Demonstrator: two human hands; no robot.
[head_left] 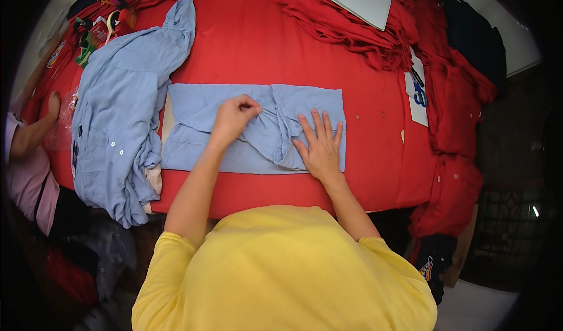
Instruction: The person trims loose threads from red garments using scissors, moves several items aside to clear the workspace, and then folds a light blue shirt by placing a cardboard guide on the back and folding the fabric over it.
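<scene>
A light blue shirt (pixel 199 149) lies folded into a long rectangle in front of me, with a raised fold across its middle and creases running toward that fold. My left hand (pixel 236 118) is closed in a pinch on the cloth just left of the fold. Flat on the right part of the shirt rests my right hand (pixel 321 149), its fingers spread and nothing gripped. The pale edge of something (pixel 168 117), perhaps card or paper, shows at the shirt's left end.
Light blue garments (pixel 120 102) with white buttons lie heaped at left. Red cloth (pixel 234 43) covers the table. Red garments (pixel 358 37) carry a white board (pixel 359 1) at the back right. Blue-handled scissors (pixel 419 95) lie on white paper. Another person's arm (pixel 38 128) reaches in from the left.
</scene>
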